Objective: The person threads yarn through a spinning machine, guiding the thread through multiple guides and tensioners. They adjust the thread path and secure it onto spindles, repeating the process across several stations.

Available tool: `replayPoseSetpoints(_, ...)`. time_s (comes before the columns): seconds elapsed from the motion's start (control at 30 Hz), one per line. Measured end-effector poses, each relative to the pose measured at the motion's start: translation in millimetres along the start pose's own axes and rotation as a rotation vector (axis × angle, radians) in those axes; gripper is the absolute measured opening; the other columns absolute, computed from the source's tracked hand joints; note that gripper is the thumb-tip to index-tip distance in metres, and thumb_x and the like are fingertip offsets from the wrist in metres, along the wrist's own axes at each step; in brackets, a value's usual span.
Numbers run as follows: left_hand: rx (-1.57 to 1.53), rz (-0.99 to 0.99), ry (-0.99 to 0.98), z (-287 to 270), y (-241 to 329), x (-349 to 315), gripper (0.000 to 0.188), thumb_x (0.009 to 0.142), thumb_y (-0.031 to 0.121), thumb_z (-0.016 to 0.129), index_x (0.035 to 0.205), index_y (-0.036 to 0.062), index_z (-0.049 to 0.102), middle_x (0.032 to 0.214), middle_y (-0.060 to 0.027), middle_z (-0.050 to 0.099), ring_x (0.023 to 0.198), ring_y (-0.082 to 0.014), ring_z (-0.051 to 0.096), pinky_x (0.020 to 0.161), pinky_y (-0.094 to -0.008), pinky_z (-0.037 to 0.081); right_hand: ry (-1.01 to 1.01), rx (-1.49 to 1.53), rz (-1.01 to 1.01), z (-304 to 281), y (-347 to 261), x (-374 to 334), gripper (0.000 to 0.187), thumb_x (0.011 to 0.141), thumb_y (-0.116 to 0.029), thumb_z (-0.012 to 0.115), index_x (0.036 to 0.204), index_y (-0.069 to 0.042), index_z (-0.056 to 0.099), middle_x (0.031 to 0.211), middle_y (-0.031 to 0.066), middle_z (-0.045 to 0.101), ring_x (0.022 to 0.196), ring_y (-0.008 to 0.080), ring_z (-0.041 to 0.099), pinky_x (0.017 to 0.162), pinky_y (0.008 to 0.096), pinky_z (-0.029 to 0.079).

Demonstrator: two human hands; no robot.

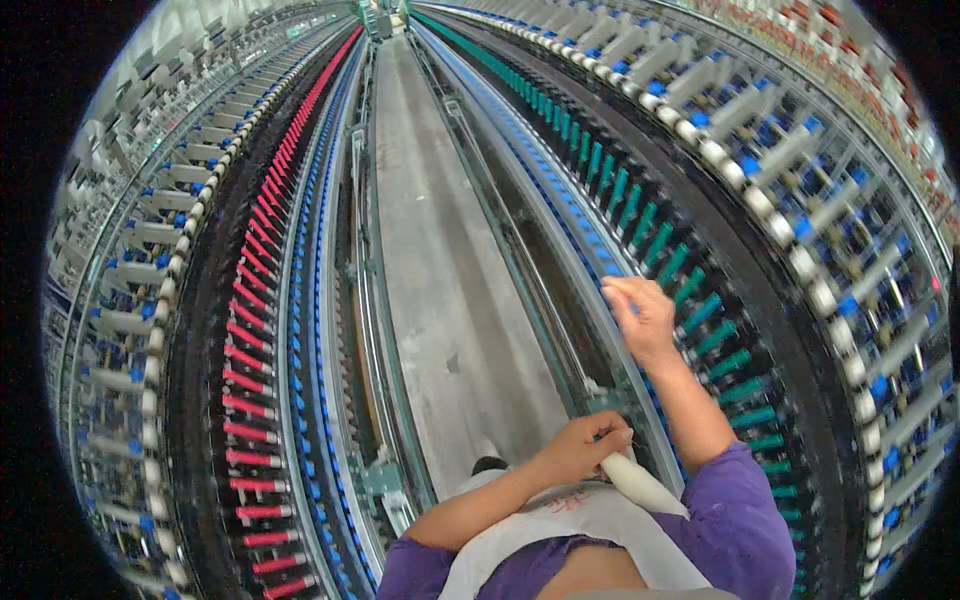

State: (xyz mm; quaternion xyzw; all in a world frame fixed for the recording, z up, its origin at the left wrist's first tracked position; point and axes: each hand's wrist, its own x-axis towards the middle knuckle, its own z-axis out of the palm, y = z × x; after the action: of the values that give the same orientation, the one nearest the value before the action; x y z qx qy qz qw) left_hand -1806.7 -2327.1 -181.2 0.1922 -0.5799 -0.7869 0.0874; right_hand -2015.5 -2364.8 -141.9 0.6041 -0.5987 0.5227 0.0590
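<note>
My left hand (588,446) is closed, fingers curled at the upper end of a white yarn bobbin (645,487). The bobbin is long and tapered and slants down against my apron, toward my right sleeve. My right hand (643,312) is raised over the right-hand machine, with its fingers drawn together. Whatever they may pinch is too small to make out. Beside that hand runs a row of green bobbins (657,243) on spindles, with a blue strip (585,235) along their inner side.
Spinning frames line both sides of a narrow grey aisle (455,300). On the left stands a row of pink bobbins (247,385). Metal rails (515,235) edge the aisle. White rollers (780,233) and blue-and-grey fittings rise beyond the spindles.
</note>
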Motion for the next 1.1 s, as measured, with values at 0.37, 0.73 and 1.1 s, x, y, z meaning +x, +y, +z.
replayPoseSetpoints(0.37,0.027,-0.025,-0.138,-438.7,173.0,205.6,0.022,0.104,0.029,0.053,0.097,0.0089,0.059,0.079,-0.0005,0.062,0.063,-0.007,0.057,0.051,-0.0249,0.045,-0.234,-0.28,0.269,356.9,185.9,263.2,0.019,0.095,-0.022,0.063,0.1,-0.007,0.074,0.083,0.0157,0.07,0.079,0.0359,0.065,0.074,0.0449,0.05)
replayPoseSetpoints(0.73,-0.006,-0.06,-0.168,-839.2,303.9,470.8,0.026,0.107,0.031,0.049,0.098,0.008,0.058,0.079,-0.0024,0.064,0.059,-0.0084,0.057,0.05,-0.0245,0.046,0.047,-0.389,0.77,580.2,474.8,495.1,0.029,0.098,-0.032,0.06,0.101,-0.007,0.073,0.082,0.0177,0.07,0.074,0.036,0.068,0.068,0.0454,0.052)
replayPoseSetpoints(1.1,-0.054,-0.034,-0.028,-1259.4,449.2,682.1,0.029,0.108,0.033,0.044,0.098,0.0094,0.056,0.077,-0.0012,0.062,0.06,-0.0073,0.055,0.052,-0.0234,0.045,-0.452,-0.04,0.302,1049.9,586.0,907.8,0.027,0.094,-0.034,0.064,0.097,-0.009,0.074,0.091,0.0151,0.072,0.083,0.0366,0.068,0.072,0.045,0.053)
